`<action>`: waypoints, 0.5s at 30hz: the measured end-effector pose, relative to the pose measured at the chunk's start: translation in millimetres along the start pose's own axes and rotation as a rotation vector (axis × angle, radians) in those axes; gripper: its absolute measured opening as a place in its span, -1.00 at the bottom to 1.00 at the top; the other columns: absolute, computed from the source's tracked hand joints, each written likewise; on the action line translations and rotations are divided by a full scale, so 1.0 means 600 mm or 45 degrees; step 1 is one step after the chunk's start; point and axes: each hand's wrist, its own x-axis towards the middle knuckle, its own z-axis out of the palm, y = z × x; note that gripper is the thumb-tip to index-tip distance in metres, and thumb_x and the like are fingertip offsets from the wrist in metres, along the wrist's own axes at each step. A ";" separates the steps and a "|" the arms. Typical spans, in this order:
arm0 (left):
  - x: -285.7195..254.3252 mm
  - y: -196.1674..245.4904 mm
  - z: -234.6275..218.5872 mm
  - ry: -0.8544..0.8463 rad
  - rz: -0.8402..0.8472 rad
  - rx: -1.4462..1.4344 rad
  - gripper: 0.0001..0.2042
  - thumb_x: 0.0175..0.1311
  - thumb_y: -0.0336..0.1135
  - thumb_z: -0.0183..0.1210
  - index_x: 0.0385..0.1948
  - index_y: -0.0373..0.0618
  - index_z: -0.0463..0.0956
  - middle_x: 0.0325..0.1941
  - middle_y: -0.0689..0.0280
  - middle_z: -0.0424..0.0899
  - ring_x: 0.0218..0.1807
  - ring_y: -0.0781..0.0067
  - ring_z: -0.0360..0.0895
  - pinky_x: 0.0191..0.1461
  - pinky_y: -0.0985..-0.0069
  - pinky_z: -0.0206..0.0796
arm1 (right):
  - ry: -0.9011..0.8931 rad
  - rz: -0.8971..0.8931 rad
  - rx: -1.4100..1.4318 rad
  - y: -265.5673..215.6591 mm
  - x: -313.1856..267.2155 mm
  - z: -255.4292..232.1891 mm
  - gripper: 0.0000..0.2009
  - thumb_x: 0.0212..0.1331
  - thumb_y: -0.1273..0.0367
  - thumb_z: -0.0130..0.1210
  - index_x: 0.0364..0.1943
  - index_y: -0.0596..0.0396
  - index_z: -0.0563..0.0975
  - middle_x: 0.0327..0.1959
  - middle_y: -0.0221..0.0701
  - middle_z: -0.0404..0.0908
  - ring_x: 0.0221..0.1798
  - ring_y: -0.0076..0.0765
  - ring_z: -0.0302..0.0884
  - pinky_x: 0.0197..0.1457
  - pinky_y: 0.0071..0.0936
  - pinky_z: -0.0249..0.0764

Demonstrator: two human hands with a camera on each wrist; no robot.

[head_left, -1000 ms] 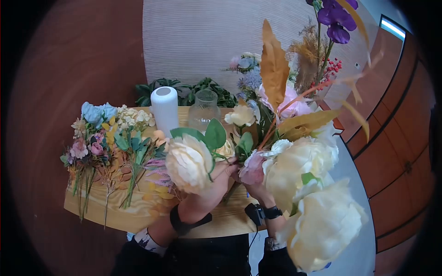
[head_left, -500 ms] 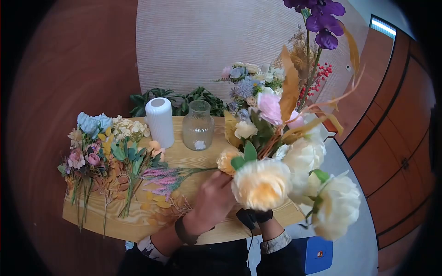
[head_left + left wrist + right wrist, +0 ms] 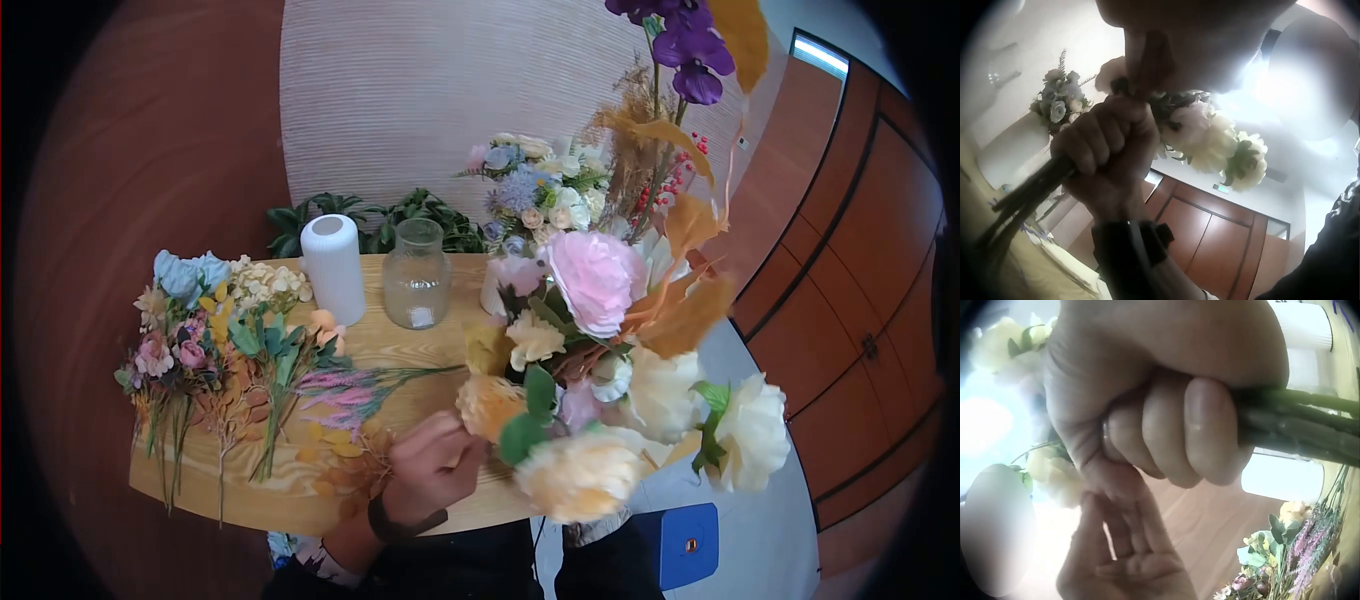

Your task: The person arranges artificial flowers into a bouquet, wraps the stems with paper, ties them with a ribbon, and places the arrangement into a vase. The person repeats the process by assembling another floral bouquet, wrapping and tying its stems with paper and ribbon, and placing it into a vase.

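Observation:
My right hand grips a thick bundle of green stems in a fist; the head view hides this hand behind blossoms. Above the fist spreads a bouquet of artificial flowers, with a pink peony, a peach rose, white roses, brown leaves and tall purple orchids. My left hand is just left of the bouquet, below a small peach flower. In the right wrist view its fingers are loosely bent, tips right by the right thumb, with nothing visible held.
A white ribbed vase and a clear glass vase stand at the table's back. Loose artificial stems, including pink lavender-like sprigs and blue flowers, lie on the left. Another flower arrangement stands behind the bouquet. A blue stool is at lower right.
My left hand has come away from the bouquet's stems, down and to the left. The bouquet has turned, bringing the pink peony to the front. The head view has shifted slightly.

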 end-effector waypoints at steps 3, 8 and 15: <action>-0.036 -0.029 0.028 0.204 -0.408 -0.145 -0.76 -0.08 -0.58 0.17 -0.29 -0.30 0.46 -0.28 0.13 0.58 -0.24 0.29 0.56 -0.16 0.54 0.36 | 0.049 0.004 0.067 0.001 0.010 -0.001 -0.65 0.10 0.39 0.10 -0.01 0.10 0.34 -0.37 -0.45 0.52 -0.45 -0.55 0.46 -0.45 -0.63 0.40; -0.072 -0.064 0.028 -0.597 -0.576 -0.360 -0.70 0.09 -0.48 0.10 -0.11 -0.28 0.35 -0.22 0.16 0.55 -0.18 0.34 0.50 -0.08 0.55 0.30 | 0.102 0.043 0.192 -0.011 0.086 0.032 -0.65 0.10 0.39 0.10 -0.01 0.11 0.34 -0.37 -0.45 0.52 -0.45 -0.56 0.46 -0.45 -0.63 0.40; -0.064 -0.049 0.026 -0.720 -0.710 -0.654 -0.81 0.26 -0.43 -0.03 -0.14 -0.28 0.36 -0.29 0.18 0.54 -0.27 0.45 0.47 -0.16 0.54 0.30 | 0.169 0.106 0.382 -0.043 0.200 0.064 -0.65 0.11 0.39 0.10 -0.01 0.11 0.34 -0.36 -0.44 0.52 -0.45 -0.56 0.46 -0.45 -0.64 0.40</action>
